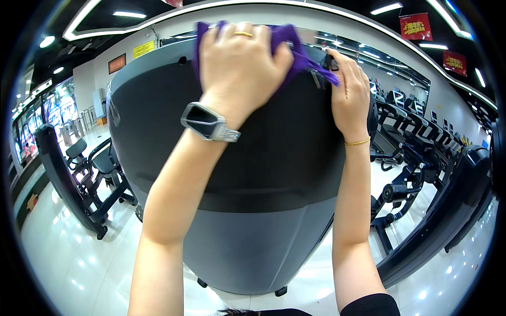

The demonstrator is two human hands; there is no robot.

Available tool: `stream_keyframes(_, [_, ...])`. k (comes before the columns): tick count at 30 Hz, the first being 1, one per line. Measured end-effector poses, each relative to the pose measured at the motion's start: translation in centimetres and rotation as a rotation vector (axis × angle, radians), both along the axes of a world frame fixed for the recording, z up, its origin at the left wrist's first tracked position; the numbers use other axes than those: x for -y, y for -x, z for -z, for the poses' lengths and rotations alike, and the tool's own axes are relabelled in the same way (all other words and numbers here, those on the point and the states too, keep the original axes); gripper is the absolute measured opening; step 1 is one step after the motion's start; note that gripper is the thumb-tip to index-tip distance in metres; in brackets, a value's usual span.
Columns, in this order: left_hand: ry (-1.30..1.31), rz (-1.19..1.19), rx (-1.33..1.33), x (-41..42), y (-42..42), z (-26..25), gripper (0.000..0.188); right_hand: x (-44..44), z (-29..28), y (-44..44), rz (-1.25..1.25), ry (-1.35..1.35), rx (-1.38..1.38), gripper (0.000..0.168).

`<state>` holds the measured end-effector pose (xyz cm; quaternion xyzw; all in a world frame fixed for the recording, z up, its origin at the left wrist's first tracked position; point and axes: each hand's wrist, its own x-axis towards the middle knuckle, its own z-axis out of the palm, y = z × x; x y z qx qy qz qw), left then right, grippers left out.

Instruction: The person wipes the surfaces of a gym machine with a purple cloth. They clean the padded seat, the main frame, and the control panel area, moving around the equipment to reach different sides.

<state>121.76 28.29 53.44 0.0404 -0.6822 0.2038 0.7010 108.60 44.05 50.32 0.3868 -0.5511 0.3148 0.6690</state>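
A tall machine housing [272, 158] with a black upper panel and a grey lower part stands straight in front of me. My left hand [241, 67], with a ring on one finger and a watch [205, 122] at the wrist, presses a purple cloth [294, 47] against the top of the panel. Part of the cloth trails off toward the right. At the housing's upper right edge, my right hand [350, 91] holds on beside a small dark fitting [331, 63]. Its fingertips curl at the edge and are partly hidden. A thin gold bracelet circles that wrist.
Black gym equipment [104, 170] stands on the left, and more machines [411, 173] stand close on the right. A row of treadmills [411, 118] runs along the mirrored wall [395, 75]. The glossy tiled floor [79, 256] reflects the ceiling lights.
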Motion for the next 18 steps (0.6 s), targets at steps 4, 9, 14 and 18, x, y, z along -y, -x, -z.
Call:
stream_keyframes(4, [0.165,0.106,0.039,-2.0,1.9,1.7,0.043,-0.7,0.0,0.8,0.05,-0.07,0.002,0.03])
stream_keyframes(9, [0.394,0.204,0.355,-0.8,0.6,4.4,0.059,-1.2,0.0,0.5,-0.064,-0.113,0.059,0.031])
stream_keyframes(14, [0.406,0.175,0.516,2.2,-2.5,6.2,0.067,-1.2,0.0,0.0,-0.066,-0.119,0.091,0.03])
stream_keyframes(18, [0.246,0.108,0.435,6.4,-5.5,6.6,0.071,-1.2,-0.1,-0.2,-0.071,-0.12,0.093,0.03])
